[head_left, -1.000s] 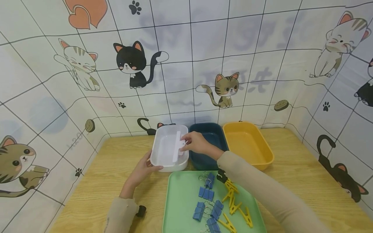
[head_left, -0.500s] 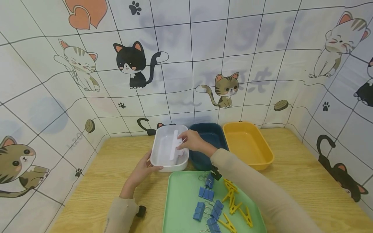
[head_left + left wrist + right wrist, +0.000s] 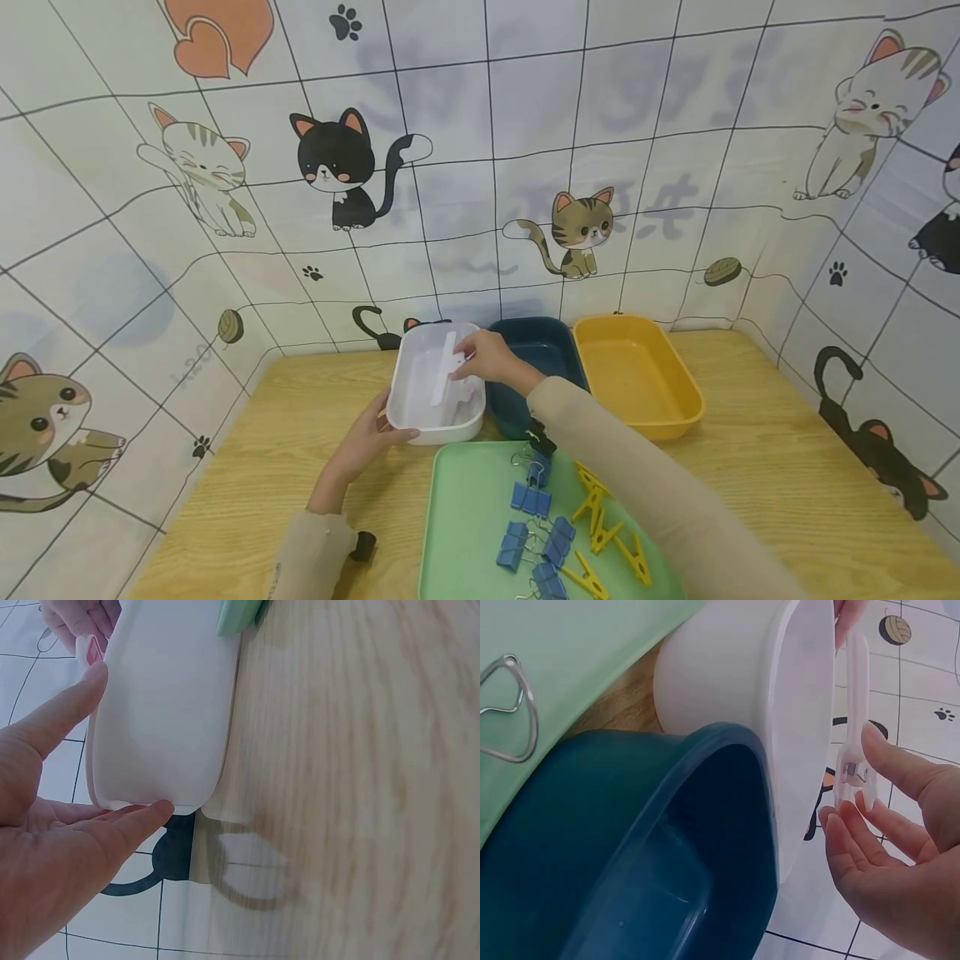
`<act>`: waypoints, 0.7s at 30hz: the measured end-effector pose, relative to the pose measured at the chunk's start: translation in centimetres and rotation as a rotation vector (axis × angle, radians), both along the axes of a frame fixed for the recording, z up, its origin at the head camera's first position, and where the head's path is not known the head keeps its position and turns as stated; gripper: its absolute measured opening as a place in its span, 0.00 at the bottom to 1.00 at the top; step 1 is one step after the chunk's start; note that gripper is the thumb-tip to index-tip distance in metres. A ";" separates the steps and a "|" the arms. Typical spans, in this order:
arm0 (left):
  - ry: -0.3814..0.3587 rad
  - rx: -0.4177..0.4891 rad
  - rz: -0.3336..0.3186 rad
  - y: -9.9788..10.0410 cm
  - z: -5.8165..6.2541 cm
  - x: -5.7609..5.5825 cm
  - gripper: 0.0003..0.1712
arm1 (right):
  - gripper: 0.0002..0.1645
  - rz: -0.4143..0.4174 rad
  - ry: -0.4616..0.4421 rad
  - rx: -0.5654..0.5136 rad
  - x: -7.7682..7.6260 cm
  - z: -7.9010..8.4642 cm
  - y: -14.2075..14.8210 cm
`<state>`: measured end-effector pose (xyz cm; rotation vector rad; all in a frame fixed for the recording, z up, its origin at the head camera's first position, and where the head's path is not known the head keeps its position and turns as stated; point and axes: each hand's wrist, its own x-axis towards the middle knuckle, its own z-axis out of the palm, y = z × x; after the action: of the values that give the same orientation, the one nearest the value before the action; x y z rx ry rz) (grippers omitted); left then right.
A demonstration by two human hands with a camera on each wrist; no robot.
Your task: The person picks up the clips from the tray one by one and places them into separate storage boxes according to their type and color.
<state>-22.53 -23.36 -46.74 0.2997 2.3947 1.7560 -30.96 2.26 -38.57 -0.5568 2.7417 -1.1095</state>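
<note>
In the head view a white bin (image 3: 420,375) stands at the left of a row of three bins. My left hand (image 3: 363,442) holds its near left corner; the left wrist view has the thumb at the rim and the fingers along the side wall. My right hand (image 3: 491,360) pinches a long white sealing clip (image 3: 442,379) over the bin. Seen from the right wrist, the clip (image 3: 857,697) has a metal spring between thumb and fingers. Something pale and pinkish (image 3: 465,393) shows below that hand; its kind is unclear.
A dark blue bin (image 3: 536,333) and a yellow bin (image 3: 630,367) stand to the right. In front lies a green tray (image 3: 465,517) with several blue binder clips (image 3: 531,497) and yellow clothespins (image 3: 588,575). A cat-patterned backdrop (image 3: 465,167) closes off the back and sides.
My right hand has moved a little left with the sealing clip, further over the white bin. The left hand has stayed at the corner of the bin.
</note>
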 end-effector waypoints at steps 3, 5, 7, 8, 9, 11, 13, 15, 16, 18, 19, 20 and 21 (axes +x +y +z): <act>0.001 -0.007 0.002 0.0 0.1 0.0 0.53 | 0.27 -0.007 -0.004 0.014 -0.4 -0.2 -0.1; -0.001 -0.014 0.007 0.0 0.1 0.0 0.53 | 0.27 -0.012 -0.012 0.020 -0.6 -0.3 -0.3; -0.007 -0.015 0.010 0.0 0.1 0.0 0.53 | 0.27 -0.013 -0.021 0.024 -0.7 -0.2 -0.4; -0.009 -0.017 0.013 0.1 0.1 0.0 0.54 | 0.27 -0.013 -0.024 0.026 -0.7 -0.2 -0.5; -0.012 -0.016 0.015 0.1 0.1 0.0 0.54 | 0.27 -0.011 -0.025 0.027 -0.7 -0.1 -0.5; -0.014 -0.015 0.018 0.1 0.1 0.0 0.54 | 0.27 -0.009 -0.024 0.032 -0.7 0.0 -0.7; -0.013 -0.012 0.018 0.1 0.1 0.0 0.54 | 0.27 -0.007 -0.021 0.041 -0.7 0.1 -0.9; -0.013 -0.010 0.018 0.1 0.1 0.0 0.54 | 0.27 -0.008 -0.017 0.049 -0.7 0.1 -1.0; -0.012 -0.009 0.018 0.1 0.1 0.0 0.54 | 0.27 -0.009 -0.017 0.052 -0.7 0.1 -1.1; -0.011 -0.008 0.018 0.1 0.0 0.0 0.54 | 0.27 -0.010 -0.021 0.058 -0.9 0.0 -1.1; -0.010 -0.008 0.018 0.1 0.0 0.0 0.54 | 0.27 -0.009 -0.021 0.060 -1.0 -0.1 -1.2; -0.009 -0.009 0.019 0.1 0.1 0.0 0.54 | 0.27 -0.009 -0.021 0.065 -1.0 -0.1 -1.2; -0.009 -0.008 0.019 0.1 0.1 0.0 0.54 | 0.27 -0.010 -0.022 0.068 -1.1 -0.2 -1.3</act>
<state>-22.52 -23.23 -46.66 0.2678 2.4056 1.7517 -32.08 1.00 -38.77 -0.5194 2.7542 -1.0137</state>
